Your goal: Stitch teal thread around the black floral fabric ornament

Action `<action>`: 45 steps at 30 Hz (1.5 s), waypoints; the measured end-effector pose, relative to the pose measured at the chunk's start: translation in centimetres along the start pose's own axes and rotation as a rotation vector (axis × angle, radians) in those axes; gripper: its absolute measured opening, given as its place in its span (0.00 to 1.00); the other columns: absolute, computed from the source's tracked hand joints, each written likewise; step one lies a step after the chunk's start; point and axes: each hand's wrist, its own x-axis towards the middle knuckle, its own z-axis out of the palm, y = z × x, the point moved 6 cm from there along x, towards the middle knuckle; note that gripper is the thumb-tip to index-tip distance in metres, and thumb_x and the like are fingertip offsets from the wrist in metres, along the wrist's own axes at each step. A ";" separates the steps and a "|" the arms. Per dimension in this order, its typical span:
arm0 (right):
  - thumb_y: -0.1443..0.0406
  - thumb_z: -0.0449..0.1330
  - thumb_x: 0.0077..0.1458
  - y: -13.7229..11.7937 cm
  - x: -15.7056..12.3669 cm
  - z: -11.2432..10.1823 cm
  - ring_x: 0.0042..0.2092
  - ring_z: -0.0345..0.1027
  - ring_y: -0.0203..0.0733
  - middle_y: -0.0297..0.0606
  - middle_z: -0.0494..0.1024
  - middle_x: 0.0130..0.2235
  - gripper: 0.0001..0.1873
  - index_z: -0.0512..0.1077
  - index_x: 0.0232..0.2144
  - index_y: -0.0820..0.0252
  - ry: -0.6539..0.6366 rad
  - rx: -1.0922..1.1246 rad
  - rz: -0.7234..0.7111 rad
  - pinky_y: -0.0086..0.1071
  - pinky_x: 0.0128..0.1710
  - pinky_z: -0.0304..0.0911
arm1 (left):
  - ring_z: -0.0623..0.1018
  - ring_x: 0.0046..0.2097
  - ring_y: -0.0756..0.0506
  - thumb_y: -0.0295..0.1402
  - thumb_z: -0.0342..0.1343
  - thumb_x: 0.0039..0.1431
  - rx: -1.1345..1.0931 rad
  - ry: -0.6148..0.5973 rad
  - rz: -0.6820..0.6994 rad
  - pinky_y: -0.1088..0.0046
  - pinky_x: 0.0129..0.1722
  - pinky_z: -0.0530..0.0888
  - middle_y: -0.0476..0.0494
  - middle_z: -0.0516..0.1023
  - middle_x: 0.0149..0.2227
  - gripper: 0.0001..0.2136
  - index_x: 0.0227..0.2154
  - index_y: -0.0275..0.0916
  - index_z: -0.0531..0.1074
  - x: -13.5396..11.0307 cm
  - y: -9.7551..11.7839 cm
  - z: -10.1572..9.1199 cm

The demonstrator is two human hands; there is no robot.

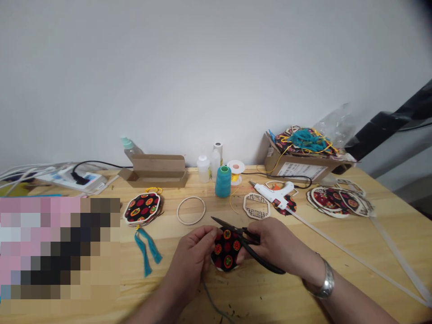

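Note:
My left hand (194,254) pinches the left edge of a black fabric piece (227,249) with a red and yellow round pattern. In my right hand (275,245) are black-handled scissors (261,256), their blades pointing up and left across the top of the fabric. Some fingers of my right hand also reach the fabric's right edge. A grey-green cord (213,301) runs from below my left hand toward the bottom of the view. Beyond my hands lie a thin wooden ring (191,210) and an octagonal wooden lattice frame (257,198).
A white glue gun (275,194), a teal thread cone (223,182) and a yellow thread spool (236,173) stand further back. To the left are a patterned stack (143,208) with a teal tassel (147,252) and an open cardboard box (157,171). A filled box (297,171) sits right.

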 end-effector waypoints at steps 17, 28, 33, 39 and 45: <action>0.55 0.55 0.49 5.7 -6.4 -1.8 0.30 0.68 0.45 0.39 0.75 0.27 0.13 0.67 0.24 0.57 0.124 -0.237 0.397 0.30 0.26 0.51 | 0.49 0.16 0.59 0.41 0.57 0.49 -0.152 -0.008 -0.022 0.83 0.14 0.45 0.60 0.54 0.14 0.13 0.30 0.34 0.71 0.4 -0.2 -0.9; 0.61 0.50 0.52 8.2 -6.7 -1.4 0.32 0.68 0.44 0.41 0.73 0.33 0.09 0.68 0.28 0.59 0.159 -0.204 0.433 0.33 0.30 0.56 | 0.49 0.16 0.58 0.47 0.49 0.52 -0.329 -0.051 -0.090 0.82 0.15 0.44 0.56 0.57 0.15 0.20 0.33 0.31 0.72 0.4 0.1 -0.6; 0.59 0.53 0.50 6.5 -6.6 -2.7 0.36 0.67 0.47 0.43 0.72 0.35 0.12 0.70 0.34 0.59 0.286 -0.218 0.337 0.36 0.32 0.59 | 0.49 0.16 0.58 0.48 0.47 0.53 -0.337 -0.072 -0.072 0.81 0.16 0.43 0.56 0.57 0.15 0.21 0.35 0.32 0.71 0.2 0.2 -0.4; 0.59 0.55 0.52 -0.9 -2.5 -1.0 0.31 0.65 0.37 0.37 0.73 0.31 0.12 0.72 0.37 0.58 0.200 0.516 0.037 0.30 0.30 0.60 | 0.49 0.17 0.57 0.50 0.45 0.54 -0.270 -0.075 -0.020 0.80 0.17 0.43 0.55 0.58 0.16 0.23 0.41 0.35 0.69 -0.1 0.4 0.0; 0.58 0.59 0.47 -2.8 2.0 4.2 0.21 0.59 0.27 0.36 0.74 0.28 0.15 0.73 0.34 0.63 -0.201 1.250 0.176 0.21 0.17 0.52 | 0.52 0.19 0.55 0.50 0.43 0.55 -0.165 -0.073 0.094 0.80 0.18 0.47 0.54 0.60 0.17 0.25 0.46 0.36 0.67 -0.3 0.9 0.1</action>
